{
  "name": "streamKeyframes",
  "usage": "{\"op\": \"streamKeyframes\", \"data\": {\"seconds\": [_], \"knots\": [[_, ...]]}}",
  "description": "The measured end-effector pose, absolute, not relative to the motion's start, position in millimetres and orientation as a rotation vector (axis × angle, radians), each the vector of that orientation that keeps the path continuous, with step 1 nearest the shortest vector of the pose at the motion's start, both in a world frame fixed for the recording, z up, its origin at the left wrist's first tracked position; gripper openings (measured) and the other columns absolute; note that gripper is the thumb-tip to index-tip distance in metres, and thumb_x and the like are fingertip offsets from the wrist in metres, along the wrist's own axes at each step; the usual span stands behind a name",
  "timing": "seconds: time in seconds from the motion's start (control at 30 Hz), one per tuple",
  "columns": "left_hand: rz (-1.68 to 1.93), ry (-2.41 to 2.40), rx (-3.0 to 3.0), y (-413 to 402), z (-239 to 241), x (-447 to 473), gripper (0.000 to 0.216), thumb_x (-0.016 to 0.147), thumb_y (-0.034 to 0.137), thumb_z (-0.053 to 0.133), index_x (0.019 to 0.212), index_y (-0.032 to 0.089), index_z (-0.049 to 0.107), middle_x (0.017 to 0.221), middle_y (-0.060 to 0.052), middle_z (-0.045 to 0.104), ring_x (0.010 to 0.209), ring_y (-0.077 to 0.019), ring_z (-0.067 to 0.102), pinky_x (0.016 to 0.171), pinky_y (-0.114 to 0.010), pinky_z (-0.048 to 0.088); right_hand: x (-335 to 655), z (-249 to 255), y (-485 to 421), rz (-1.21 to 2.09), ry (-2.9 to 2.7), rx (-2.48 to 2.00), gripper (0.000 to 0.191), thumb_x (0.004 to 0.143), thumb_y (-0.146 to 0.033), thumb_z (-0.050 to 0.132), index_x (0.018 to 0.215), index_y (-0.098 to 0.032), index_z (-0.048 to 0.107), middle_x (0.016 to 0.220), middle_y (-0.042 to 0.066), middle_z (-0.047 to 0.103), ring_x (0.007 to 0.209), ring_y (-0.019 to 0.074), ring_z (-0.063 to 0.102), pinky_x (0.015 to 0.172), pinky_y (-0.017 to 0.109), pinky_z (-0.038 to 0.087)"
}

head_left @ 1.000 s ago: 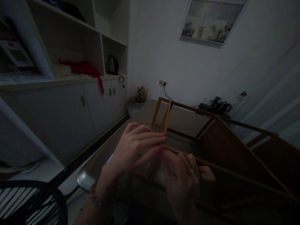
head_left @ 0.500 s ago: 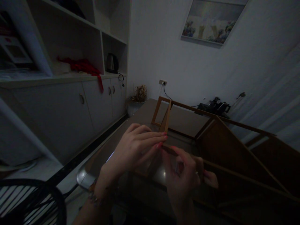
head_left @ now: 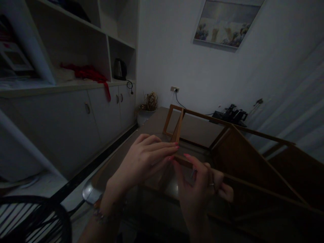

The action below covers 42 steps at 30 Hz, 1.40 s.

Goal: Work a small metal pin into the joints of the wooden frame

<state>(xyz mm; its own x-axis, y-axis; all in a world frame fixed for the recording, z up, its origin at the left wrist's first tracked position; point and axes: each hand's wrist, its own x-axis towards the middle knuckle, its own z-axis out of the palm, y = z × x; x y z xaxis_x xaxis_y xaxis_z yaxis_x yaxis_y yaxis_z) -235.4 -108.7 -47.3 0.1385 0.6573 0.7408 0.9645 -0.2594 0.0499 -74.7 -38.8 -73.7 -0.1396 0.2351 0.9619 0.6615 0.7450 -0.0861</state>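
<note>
A brown wooden shelf frame [head_left: 199, 114] with slanted boards lies on the table, close in front of me. My left hand [head_left: 144, 157] holds the corner where a crosspiece [head_left: 179, 126] meets the near rail [head_left: 184, 162], its fingers stretched together and the thumb below them. Around that rail, just right of the corner, are the thumb and index finger of my right hand [head_left: 199, 189]. The other right fingers are curled in; a small bluish thing [head_left: 193, 173] shows between them, too dark to name.
The shiny brown table [head_left: 159, 118] has a rounded metal corner [head_left: 88, 190] at its near left. A black slatted chair [head_left: 32, 219] stands at lower left, white cabinets [head_left: 63, 128] along the left. A dark kettle set [head_left: 230, 115] sits at the far right, a potted dry plant [head_left: 150, 101] beyond the table.
My right index finger has lifted slightly away from the thumb on the rail. My left hand stays at the corner; the whole view has shifted a little.
</note>
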Motion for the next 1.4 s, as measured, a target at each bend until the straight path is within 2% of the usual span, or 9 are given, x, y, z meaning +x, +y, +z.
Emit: {"op": "streamKeyframes", "data": {"seconds": [0.3,0.47,0.6,0.7,0.8,0.97,1.17,1.27,1.4], "knots": [[-0.907,-1.576,-1.935,-110.2,-48.4,-233.3,0.032,0.097,0.03,0.055,0.128,0.03,0.061,0.126,0.005,0.071,0.1,-0.0152,0.06,0.086,-0.037,0.036,-73.1,-70.7,-41.7,-0.412,-1.743,-0.687,0.023,0.096,-0.047,0.061,0.097,-0.024,0.064,0.063,-0.004,0.064,0.066,0.0174,0.052,0.071,0.034,0.027],[-0.888,-1.609,-1.832,-111.6,-52.9,-230.8,0.034,0.096,0.031,0.056,0.13,0.033,0.061,0.125,0.002,0.071,0.112,-0.0207,0.057,0.096,-0.041,0.035,-72.7,-70.9,-42.6,-0.456,-1.756,-0.707,0.023,0.095,-0.047,0.062,0.096,-0.025,0.067,0.066,-0.003,0.067,0.071,0.0187,0.052,0.074,0.037,0.025],[-0.972,-1.63,-1.647,-113.6,-70.0,-221.2,0.044,0.093,0.025,0.061,0.136,0.035,0.056,0.134,0.001,0.065,0.125,-0.0247,0.049,0.103,-0.043,0.035,-71.2,-71.3,-46.2,-0.462,-1.768,-0.7,0.019,0.097,-0.043,0.061,0.095,-0.027,0.07,0.064,-0.003,0.066,0.068,0.0175,0.049,0.073,0.038,0.024],[-1.179,-1.6,-1.413,-113.7,-89.7,-206.2,0.042,0.085,0.022,0.072,0.123,0.037,0.063,0.131,0.0,0.065,0.118,-0.025,0.05,0.095,-0.042,0.039,-66.4,-74.8,-49.9,-0.435,-1.795,-0.669,0.016,0.097,-0.039,0.062,0.098,-0.027,0.072,0.058,-0.004,0.061,0.064,0.0162,0.046,0.07,0.036,0.024],[-1.374,-1.577,-1.302,-110.6,-104.2,-191.2,0.033,0.083,0.019,0.074,0.108,0.036,0.064,0.122,0.0,0.065,0.106,-0.0215,0.053,0.085,-0.039,0.043,-61.4,-79.0,-51.9,-0.364,-1.8,-0.639,0.015,0.098,-0.035,0.061,0.101,-0.026,0.073,0.055,-0.004,0.057,0.061,0.0154,0.044,0.068,0.036,0.023],[-1.405,-1.573,-1.086,-103.1,-105.5,-181.7,0.021,0.083,0.024,0.075,0.097,0.03,0.061,0.109,-0.001,0.061,0.096,-0.0194,0.052,0.081,-0.04,0.039,-58.5,-83.1,-54.1,-0.146,-1.897,-0.607,0.025,0.103,-0.029,0.049,0.104,-0.026,0.074,0.057,-0.005,0.06,0.058,0.0139,0.047,0.068,0.037,0.022],[-1.454,-1.626,-1.108,-98.2,-101.5,-179.2,0.015,0.085,0.029,0.073,0.097,0.029,0.063,0.112,-0.002,0.058,0.1,-0.0207,0.054,0.083,-0.043,0.038,-56.0,-86.1,-61.7,0.2,-1.952,-0.587,0.03,0.103,-0.024,0.045,0.119,-0.027,0.07,0.075,-0.004,0.071,0.066,0.0142,0.058,0.073,0.036,0.027],[-1.465,-1.617,-1.076,-97.4,-102.3,-177.7,0.013,0.085,0.028,0.073,0.095,0.028,0.065,0.11,-0.002,0.059,0.101,-0.0205,0.054,0.084,-0.042,0.037,-54.6,-87.4,-63.5,0.425,-1.932,-0.545,0.031,0.1,-0.021,0.048,0.123,-0.029,0.068,0.093,-0.003,0.076,0.076,0.0145,0.065,0.077,0.035,0.034],[-1.461,-1.639,-1.065,-98.0,-103.4,-176.8,0.01,0.085,0.028,0.073,0.093,0.028,0.067,0.109,-0.002,0.061,0.102,-0.0213,0.054,0.086,-0.042,0.036,-53.9,-89.3,-63.9,0.742,-1.858,-0.517,0.031,0.099,-0.024,0.05,0.122,-0.032,0.069,0.111,-0.002,0.076,0.093,0.0166,0.069,0.083,0.034,0.045]]}}
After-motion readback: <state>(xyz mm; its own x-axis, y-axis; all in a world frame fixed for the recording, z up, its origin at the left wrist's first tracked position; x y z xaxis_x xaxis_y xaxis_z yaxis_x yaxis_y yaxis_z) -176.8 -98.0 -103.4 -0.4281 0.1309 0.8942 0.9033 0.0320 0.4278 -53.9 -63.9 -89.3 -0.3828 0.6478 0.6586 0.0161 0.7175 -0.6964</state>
